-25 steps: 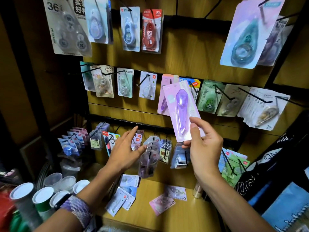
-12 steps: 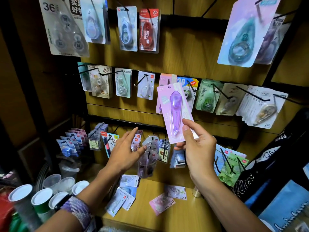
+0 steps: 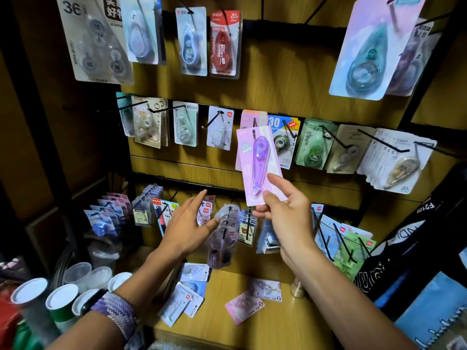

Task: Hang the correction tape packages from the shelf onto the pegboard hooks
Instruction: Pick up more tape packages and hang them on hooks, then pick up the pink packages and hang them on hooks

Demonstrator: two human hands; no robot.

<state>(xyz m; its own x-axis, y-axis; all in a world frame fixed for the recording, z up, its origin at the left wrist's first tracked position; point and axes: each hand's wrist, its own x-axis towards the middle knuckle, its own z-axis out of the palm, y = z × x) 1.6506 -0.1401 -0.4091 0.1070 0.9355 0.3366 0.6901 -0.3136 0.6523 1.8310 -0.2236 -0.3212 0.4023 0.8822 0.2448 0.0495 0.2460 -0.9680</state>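
Hanging step in progress: purple package raised to the middle-row hook, not confirmed seated.

The right hand (image 3: 285, 218) pinches the lower end of the purple correction tape package (image 3: 260, 165) between thumb and fingers, holding it upright against the pegboard (image 3: 278, 79), its top edge level with the hook (image 3: 255, 125) that carries a matching pink-purple package (image 3: 249, 118) behind it. Whether the hang hole is over the hook tip cannot be determined. The left hand (image 3: 189, 228) holds nothing, its grip spread with fingers straight, near the round clear packs (image 3: 223, 238) on the bottom row. Several loose packages (image 3: 243, 308) lie flat on the wooden shelf (image 3: 278, 329) below, not yet hung. Assessment: the next move calls for aligning the hang hole with the hook tip and sliding the card back before release; a tilted card risks snagging.
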